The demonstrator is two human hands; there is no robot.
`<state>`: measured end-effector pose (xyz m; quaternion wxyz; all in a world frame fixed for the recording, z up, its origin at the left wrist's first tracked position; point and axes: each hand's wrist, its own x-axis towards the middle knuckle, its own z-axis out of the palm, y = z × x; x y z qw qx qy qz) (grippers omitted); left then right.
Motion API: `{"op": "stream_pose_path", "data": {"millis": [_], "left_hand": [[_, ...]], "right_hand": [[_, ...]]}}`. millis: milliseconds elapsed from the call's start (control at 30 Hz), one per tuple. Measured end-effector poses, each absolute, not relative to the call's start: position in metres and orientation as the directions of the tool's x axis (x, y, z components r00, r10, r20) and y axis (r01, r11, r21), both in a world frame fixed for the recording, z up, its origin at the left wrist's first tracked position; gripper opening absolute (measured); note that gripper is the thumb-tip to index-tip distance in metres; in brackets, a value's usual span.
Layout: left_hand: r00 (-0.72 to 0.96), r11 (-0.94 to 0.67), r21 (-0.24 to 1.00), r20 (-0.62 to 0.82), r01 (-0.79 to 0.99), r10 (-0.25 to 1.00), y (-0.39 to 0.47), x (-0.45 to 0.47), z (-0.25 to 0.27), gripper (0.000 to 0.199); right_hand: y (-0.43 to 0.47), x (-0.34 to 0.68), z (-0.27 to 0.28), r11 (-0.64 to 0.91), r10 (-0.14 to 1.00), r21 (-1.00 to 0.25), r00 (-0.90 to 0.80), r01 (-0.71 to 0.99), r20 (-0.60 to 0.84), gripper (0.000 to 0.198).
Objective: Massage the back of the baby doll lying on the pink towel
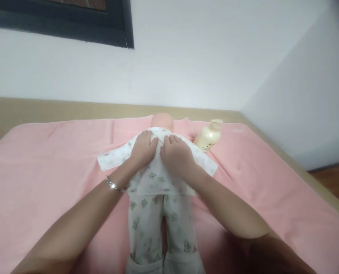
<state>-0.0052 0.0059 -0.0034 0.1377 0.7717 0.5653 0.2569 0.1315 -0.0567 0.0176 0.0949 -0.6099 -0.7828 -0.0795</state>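
Observation:
A doll lies on its back with its round head away from me, dressed in a white patterned shirt and matching trousers. My left hand rests on the left side of the shirt's chest, thumb apart from the fingers. Beside it, my right hand lies on the right side of the chest, slightly blurred, fingers apart on the cloth near the neckline. Neither hand visibly holds anything. Both sleeves spread outward, and the doll's face cannot be made out. A silvery bracelet circles my left wrist.
Right of the doll's head, a pale yellow pump bottle leans at a tilt. A pink sheet covers the tan surface underneath. White walls rise behind and at the right; a dark window frame is at upper left.

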Motion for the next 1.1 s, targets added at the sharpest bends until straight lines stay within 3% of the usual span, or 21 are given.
{"op": "stream_pose_path", "data": {"millis": [200,300,367,433,567,667,767,867,967,1033,1100], "left_hand": [[0.373,-0.480,0.208,0.401,0.852,0.837,-0.019,0.001,-0.005,0.036],[0.481,-0.576,0.085,0.459,0.813,0.747,-0.031,0.005,-0.004,0.036],[0.502,-0.596,0.100,0.439,0.797,0.745,-0.031,0.004,-0.002,0.037],[0.468,-0.566,0.192,0.386,0.802,0.795,-0.024,0.001,0.001,0.036],[0.320,-0.392,0.406,0.235,0.825,0.918,0.000,-0.007,0.003,0.033],[0.242,-0.306,0.481,0.191,0.822,0.951,0.010,-0.008,0.001,0.037],[0.253,-0.327,0.405,0.226,0.854,0.941,0.006,-0.006,0.001,0.041],[0.346,-0.412,0.219,0.284,0.884,0.894,-0.010,-0.003,0.004,0.039],[0.481,-0.533,0.065,0.347,0.844,0.805,-0.028,0.001,0.006,0.036],[0.496,-0.554,0.059,0.376,0.830,0.783,-0.033,0.004,0.006,0.036],[0.446,-0.529,0.144,0.382,0.836,0.810,-0.031,0.004,0.004,0.037]], "right_hand": [[-0.027,0.155,0.021,0.207,0.974,-0.280,-0.171,0.938,0.147,0.038],[-0.019,0.161,0.020,0.198,0.977,-0.299,-0.163,0.934,0.138,0.036],[-0.020,0.159,0.019,0.206,0.973,-0.257,-0.169,0.944,0.156,0.036],[-0.027,0.153,0.019,0.201,0.969,-0.197,-0.166,0.960,0.181,0.036],[-0.048,0.137,0.019,0.212,0.947,-0.035,-0.197,0.977,0.253,0.036],[-0.056,0.131,0.021,0.259,0.922,0.047,-0.261,0.965,0.286,0.038],[-0.050,0.136,0.022,0.253,0.937,-0.049,-0.232,0.966,0.261,0.035],[-0.033,0.148,0.022,0.224,0.960,-0.209,-0.179,0.952,0.214,0.031],[-0.018,0.158,0.018,0.211,0.971,-0.272,-0.168,0.939,0.173,0.034],[-0.014,0.160,0.016,0.220,0.969,-0.270,-0.178,0.937,0.172,0.035],[-0.016,0.159,0.015,0.224,0.967,-0.256,-0.182,0.940,0.179,0.036]]}}
